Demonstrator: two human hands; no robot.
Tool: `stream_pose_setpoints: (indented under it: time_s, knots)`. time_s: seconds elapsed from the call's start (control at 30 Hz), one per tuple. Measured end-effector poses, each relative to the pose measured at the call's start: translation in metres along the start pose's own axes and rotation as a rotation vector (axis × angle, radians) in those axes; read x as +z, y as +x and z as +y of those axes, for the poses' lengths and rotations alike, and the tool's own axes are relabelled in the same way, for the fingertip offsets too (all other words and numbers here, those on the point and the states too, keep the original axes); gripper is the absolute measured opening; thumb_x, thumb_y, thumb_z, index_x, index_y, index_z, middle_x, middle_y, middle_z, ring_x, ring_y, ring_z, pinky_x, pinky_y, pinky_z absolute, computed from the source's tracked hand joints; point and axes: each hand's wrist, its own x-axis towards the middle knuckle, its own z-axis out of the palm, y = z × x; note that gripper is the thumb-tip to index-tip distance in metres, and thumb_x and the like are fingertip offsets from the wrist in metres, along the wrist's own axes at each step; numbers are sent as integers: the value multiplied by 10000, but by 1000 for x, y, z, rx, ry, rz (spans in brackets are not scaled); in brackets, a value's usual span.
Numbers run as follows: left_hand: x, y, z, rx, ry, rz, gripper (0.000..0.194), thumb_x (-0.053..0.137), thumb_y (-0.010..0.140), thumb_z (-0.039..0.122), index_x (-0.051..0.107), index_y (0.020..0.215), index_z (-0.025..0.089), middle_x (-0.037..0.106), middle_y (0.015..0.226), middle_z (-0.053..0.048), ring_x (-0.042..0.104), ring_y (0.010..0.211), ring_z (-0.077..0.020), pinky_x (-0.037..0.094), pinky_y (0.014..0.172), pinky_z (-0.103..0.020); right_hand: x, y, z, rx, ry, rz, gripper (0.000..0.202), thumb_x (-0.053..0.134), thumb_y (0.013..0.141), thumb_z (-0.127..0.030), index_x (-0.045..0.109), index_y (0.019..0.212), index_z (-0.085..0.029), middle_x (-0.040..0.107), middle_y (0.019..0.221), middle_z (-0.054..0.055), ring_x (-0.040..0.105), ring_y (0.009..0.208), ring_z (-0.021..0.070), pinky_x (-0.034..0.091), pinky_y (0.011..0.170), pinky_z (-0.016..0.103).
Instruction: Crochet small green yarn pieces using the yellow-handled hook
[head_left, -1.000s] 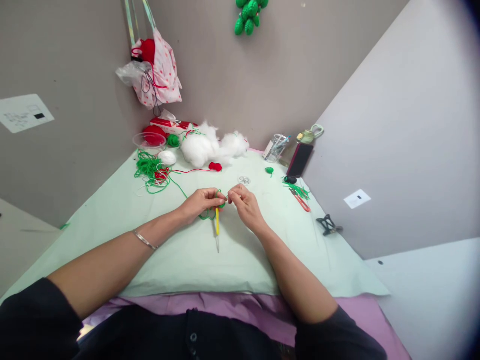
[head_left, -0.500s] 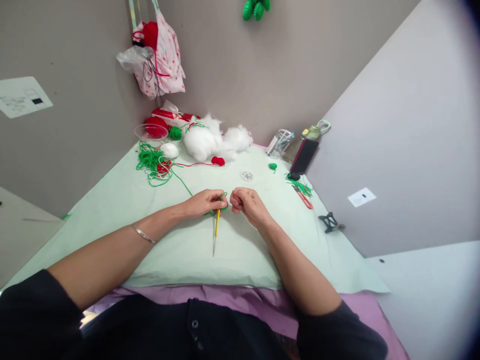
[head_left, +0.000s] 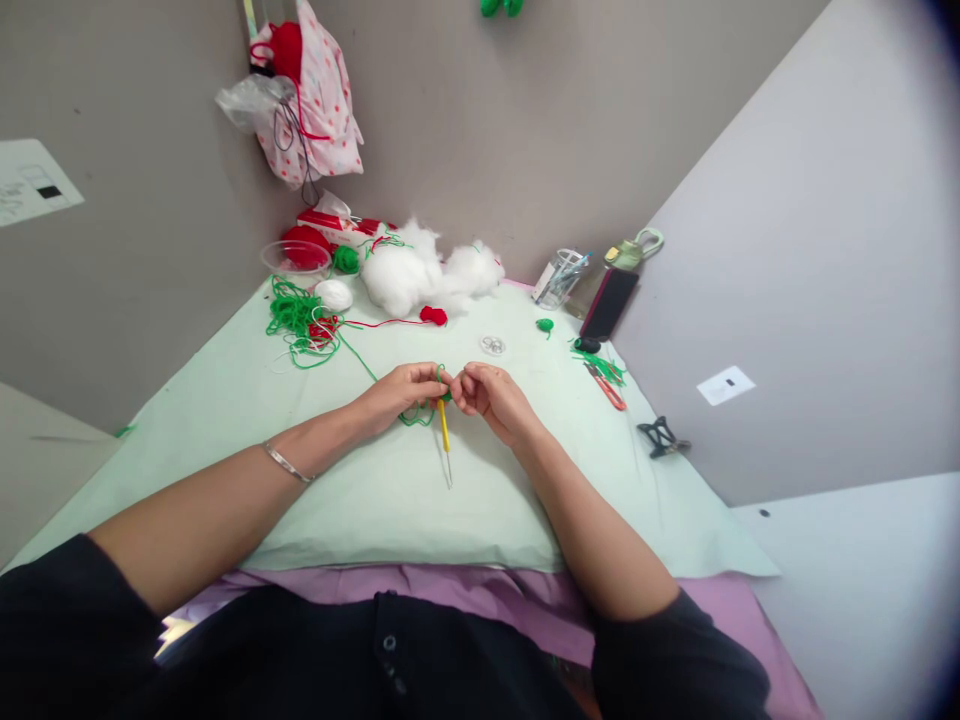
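My left hand (head_left: 407,392) pinches a small green crochet piece (head_left: 445,396), mostly hidden by the fingers, with a green yarn loop standing up above it. From that piece a yellow-handled crochet hook (head_left: 445,428) hangs with its thin metal end pointing down toward me. My right hand (head_left: 491,396) is closed in a pinch right beside it, fingertips close to the left ones; what it holds, if anything, is hidden. Green yarn (head_left: 358,357) runs from my left hand back to a tangled green heap (head_left: 291,308), and slack strands lie under that hand.
White stuffing (head_left: 405,272) sits at the back, with a red yarn bundle (head_left: 433,316) before it. A small clear round case (head_left: 493,345) lies ahead of my hands. On the right are a phone (head_left: 610,304), orange-handled snips (head_left: 606,387) and a black stand (head_left: 661,438).
My right hand has come in closer to my left. The hook has swung, its lower end now further right. The whole view has shifted slightly.
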Motion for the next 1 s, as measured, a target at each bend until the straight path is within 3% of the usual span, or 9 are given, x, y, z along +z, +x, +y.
stream_pose_setpoints:
  time_s: [0.23, 0.43, 0.53, 0.73, 0.9, 1.0]
  knots:
    - [4, 3, -5, 7, 0, 65, 76, 654, 687, 240, 610, 726, 192, 725, 685, -38, 692, 732, -191, 500, 757, -323, 12, -1, 6, -67, -49, 26, 354, 567, 860, -372, 437, 565, -226, 479, 539, -33, 482, 527, 120, 334, 553, 277]
    - [2, 7, -9, 7, 66, 116, 122, 692, 645, 203, 595, 718, 194, 637, 610, 21, 582, 600, -144, 412, 599, -265, 12, -6, 4, -107, -59, 64, 397, 589, 867, -386, 382, 564, -235, 378, 549, -55, 429, 539, 112, 304, 565, 287]
    - [0, 6, -9, 11, 80, 102, 122, 695, 662, 227, 611, 742, 187, 649, 656, 17, 576, 620, -137, 423, 618, -261, 9, -5, 3, -99, -64, 65, 394, 591, 856, -410, 390, 565, -235, 416, 550, -46, 431, 542, 114, 308, 566, 286]
    - [2, 1, -4, 48, 125, 61, 176, 712, 731, 316, 595, 761, 188, 681, 764, -10, 612, 714, -157, 455, 665, -270, 3, 0, 2, -80, -121, 64, 359, 582, 844, -489, 557, 625, -206, 613, 645, 19, 509, 612, 133, 349, 582, 278]
    - [3, 2, -7, 29, 233, 66, 173, 727, 825, 307, 629, 798, 167, 669, 773, -7, 644, 764, -178, 510, 699, -292, 10, 0, 6, -92, -140, 79, 379, 549, 854, -445, 473, 557, -222, 520, 539, -15, 414, 549, 120, 314, 565, 282]
    - [1, 4, -11, -6, 309, 61, 234, 705, 927, 335, 686, 1052, 139, 710, 1033, -63, 684, 921, -214, 582, 814, -376, 14, -1, 8, -121, -146, 91, 376, 550, 854, -388, 424, 538, -228, 436, 519, -41, 352, 539, 112, 283, 565, 286]
